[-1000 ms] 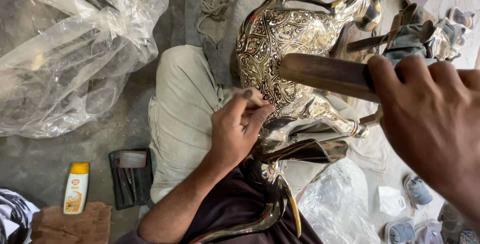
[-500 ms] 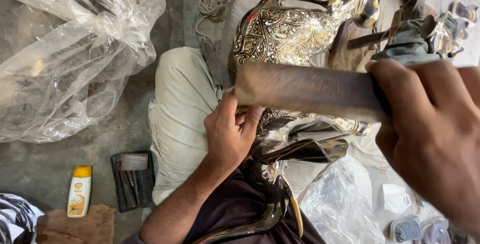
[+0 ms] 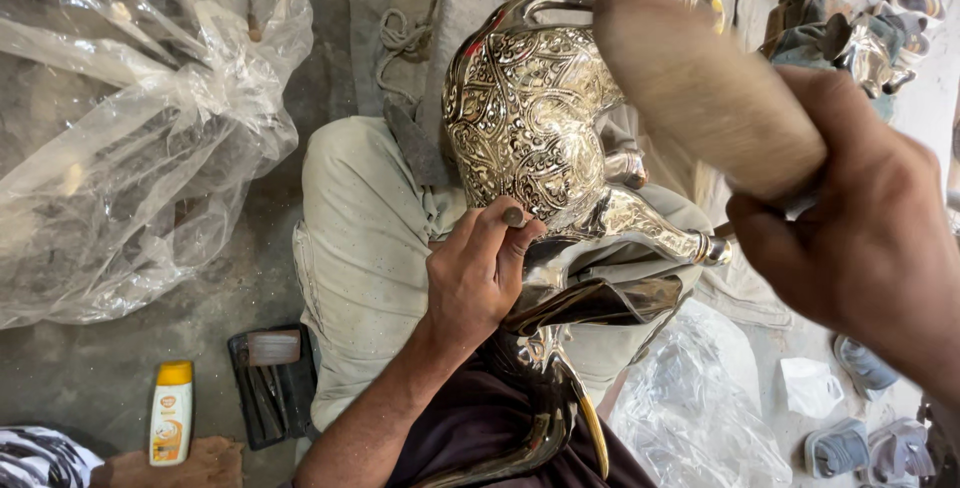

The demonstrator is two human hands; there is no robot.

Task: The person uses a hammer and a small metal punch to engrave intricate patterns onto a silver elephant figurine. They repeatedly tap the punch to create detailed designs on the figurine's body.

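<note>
Left hand [image 3: 478, 283] pinches a punch [image 3: 512, 216] against the vessel [image 3: 530, 123] — right hand [image 3: 865, 248] (above it) grips a mallet [image 3: 700, 78].

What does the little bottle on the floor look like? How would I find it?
Start at the big crumpled clear plastic sheet covering the grey floor on the left, then look straight down to the bottom edge. There, beside a flat black tool pouch, lies a small white plastic bottle with a yellow cap. Nothing else near it is so brightly coloured.

clear plastic bag [image 3: 130, 138] left | yellow-capped white bottle [image 3: 170, 414] beside black tool pouch [image 3: 272, 384] | rope [image 3: 405, 33]
</note>
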